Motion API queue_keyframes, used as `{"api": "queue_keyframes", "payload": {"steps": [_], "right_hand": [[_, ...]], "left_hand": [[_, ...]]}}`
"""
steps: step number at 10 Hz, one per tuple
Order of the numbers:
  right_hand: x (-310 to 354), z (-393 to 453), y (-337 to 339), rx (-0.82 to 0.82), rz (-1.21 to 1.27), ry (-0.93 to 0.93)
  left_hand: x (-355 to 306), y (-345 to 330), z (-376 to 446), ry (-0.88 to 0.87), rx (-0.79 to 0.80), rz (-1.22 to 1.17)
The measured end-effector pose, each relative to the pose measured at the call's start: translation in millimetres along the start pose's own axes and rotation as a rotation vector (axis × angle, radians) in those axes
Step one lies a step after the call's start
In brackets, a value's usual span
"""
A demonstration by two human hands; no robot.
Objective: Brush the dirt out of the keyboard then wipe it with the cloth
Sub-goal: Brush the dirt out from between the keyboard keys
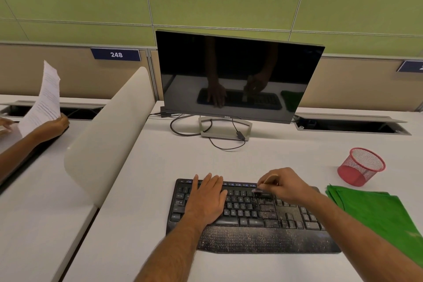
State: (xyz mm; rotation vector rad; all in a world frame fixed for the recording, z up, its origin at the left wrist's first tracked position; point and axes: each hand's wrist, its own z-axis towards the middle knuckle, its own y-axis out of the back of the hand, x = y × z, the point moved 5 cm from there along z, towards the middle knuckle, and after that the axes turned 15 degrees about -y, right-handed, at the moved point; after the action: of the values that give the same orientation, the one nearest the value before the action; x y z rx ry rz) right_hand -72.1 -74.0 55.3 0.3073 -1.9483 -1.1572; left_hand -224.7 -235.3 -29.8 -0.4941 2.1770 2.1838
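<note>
A black keyboard [256,226] speckled with pale dirt lies on the white desk in front of me. My left hand [207,199] rests flat on its left half, fingers straight. My right hand [282,184] grips a small brush [263,186] with a pale wooden handle, its bristles touching the upper middle keys. A folded green cloth [377,213] lies on the desk just right of the keyboard, untouched.
A dark Dell monitor [238,75] stands behind the keyboard, with cables [183,128] by its stand. A red mesh cup [360,166] sits at right behind the cloth. A white divider [107,139] bounds the desk at left; beyond it another person's hand holds paper [45,101].
</note>
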Motion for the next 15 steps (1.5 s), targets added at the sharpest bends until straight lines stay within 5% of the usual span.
{"api": "queue_keyframes", "payload": {"steps": [15], "right_hand": [[-1.7,-18.4,-9.3,0.061,0.070,0.013]], "left_hand": [[-2.7,1.4,-1.5,-0.003,0.015,0.013]]}}
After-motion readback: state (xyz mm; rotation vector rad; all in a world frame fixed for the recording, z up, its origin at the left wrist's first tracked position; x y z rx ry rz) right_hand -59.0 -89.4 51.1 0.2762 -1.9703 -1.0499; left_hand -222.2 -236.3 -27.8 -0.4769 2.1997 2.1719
